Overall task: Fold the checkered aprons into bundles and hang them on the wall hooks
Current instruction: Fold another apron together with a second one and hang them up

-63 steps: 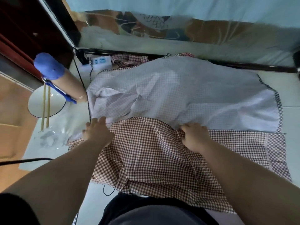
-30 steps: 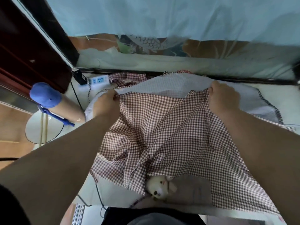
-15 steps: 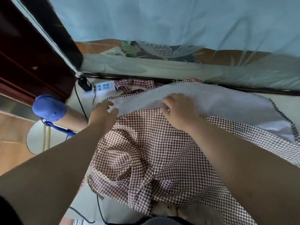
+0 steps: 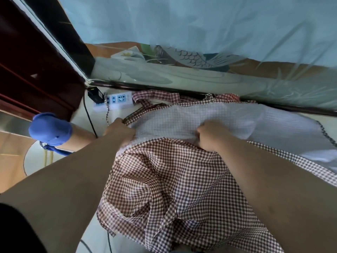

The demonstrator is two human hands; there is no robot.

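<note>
Head view: left hand and right hand each grip the checkered apron on the counter; its rumpled near half may trap creases, leaving a loose bundle.

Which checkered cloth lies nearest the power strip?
The red plaid cloth, bunched right beside the power strip; the brown-checked apron lies nearer the person.

One head-worn wide-angle view, looking forward and down, close above the checkered apron
</note>
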